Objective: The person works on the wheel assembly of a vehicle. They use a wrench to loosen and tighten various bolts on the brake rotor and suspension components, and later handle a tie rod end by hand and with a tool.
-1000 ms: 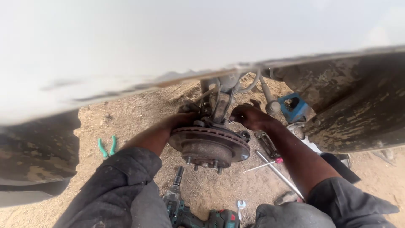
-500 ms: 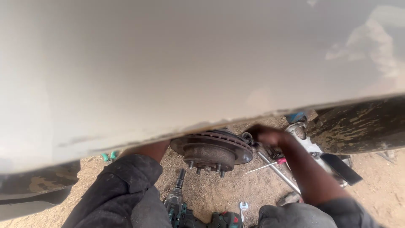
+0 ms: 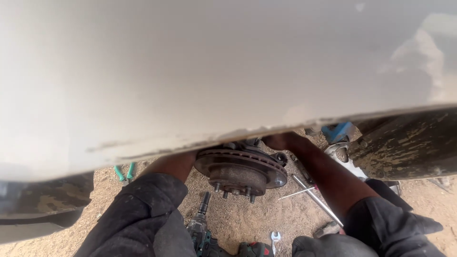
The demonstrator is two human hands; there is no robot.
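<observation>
A pale car body panel (image 3: 214, 71) fills the upper part of the view, and everything hangs off the rusty brake disc (image 3: 243, 166) poking out just beneath its lower edge. The disc sits on its hub with wheel studs (image 3: 233, 190) pointing down toward the sandy ground (image 3: 285, 214).

The left forearm comes up from a dark sleeve (image 3: 143, 214) just left of the disc and slips under the panel; the left hand itself is hidden behind the bodywork, so I cannot tell what its grip is doing. The right hand (image 3: 281, 141) is just visible up and right of the disc, tucked against the parts behind it at the panel's edge; its fingers are out of sight, so whether that grip is closed or loose I cannot tell either.

Right of the disc, a long metal bar (image 3: 316, 200) lies slanted on the sand beside the right forearm. Further right of the disc, a blue object (image 3: 338, 131) peeks from under the panel, next to the dirty inner wheel arch (image 3: 409, 143). Below the disc, a green power tool (image 3: 202, 228) rests on the ground, with a small spanner (image 3: 274, 238) just beside it. Well to the left of the disc, green-handled pliers (image 3: 124, 171) lie in the sand.
</observation>
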